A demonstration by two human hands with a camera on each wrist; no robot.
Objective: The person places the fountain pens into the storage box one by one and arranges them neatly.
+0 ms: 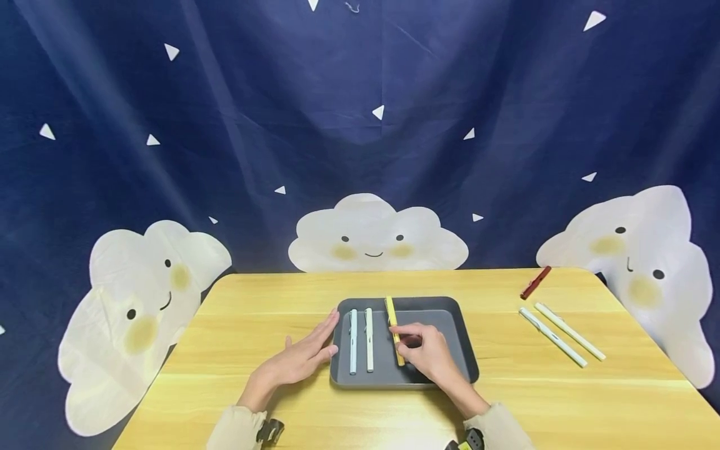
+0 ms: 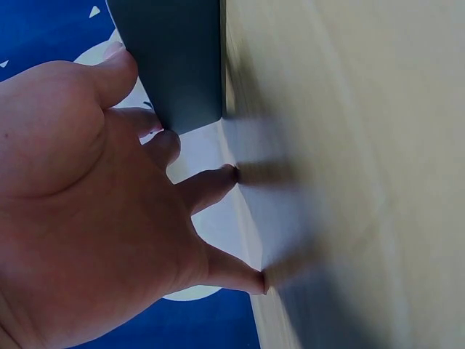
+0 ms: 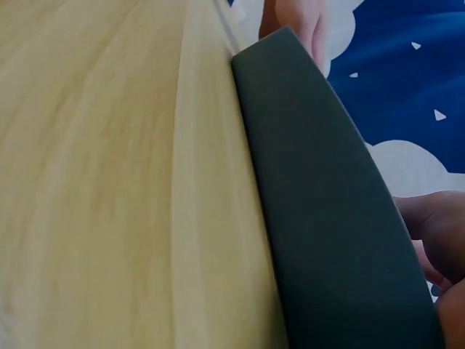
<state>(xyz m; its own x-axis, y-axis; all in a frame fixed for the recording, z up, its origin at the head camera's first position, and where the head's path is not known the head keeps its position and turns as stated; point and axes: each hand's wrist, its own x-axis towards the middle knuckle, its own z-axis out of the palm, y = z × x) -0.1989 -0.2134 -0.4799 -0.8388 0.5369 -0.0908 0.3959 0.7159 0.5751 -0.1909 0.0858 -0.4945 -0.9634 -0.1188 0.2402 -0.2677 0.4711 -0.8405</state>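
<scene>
In the head view, my right hand (image 1: 430, 353) pinches a yellow pen (image 1: 390, 309) between thumb and fingers, over the middle of a dark grey tray (image 1: 439, 320). The pen lies nearly lengthwise, clip to the left. Left of it in the tray are a light blue pen (image 1: 353, 344) and a pale cream pen (image 1: 369, 344), side by side. My left hand (image 1: 298, 359) rests at the tray's left side with its fingers extended. The left wrist view has its thumb and fingertips right at the tray wall (image 2: 178, 65). In the right wrist view, the tray's front wall (image 3: 327, 196) hides the pens.
Right of the tray, a dark red pen (image 1: 535, 283) lies near the table's back edge. In front of it, another light blue pen (image 1: 554, 337) and a pale green pen (image 1: 570, 331) lie slanted side by side. A blue curtain (image 1: 349, 125) with clouds hangs behind the wooden table (image 1: 270, 306).
</scene>
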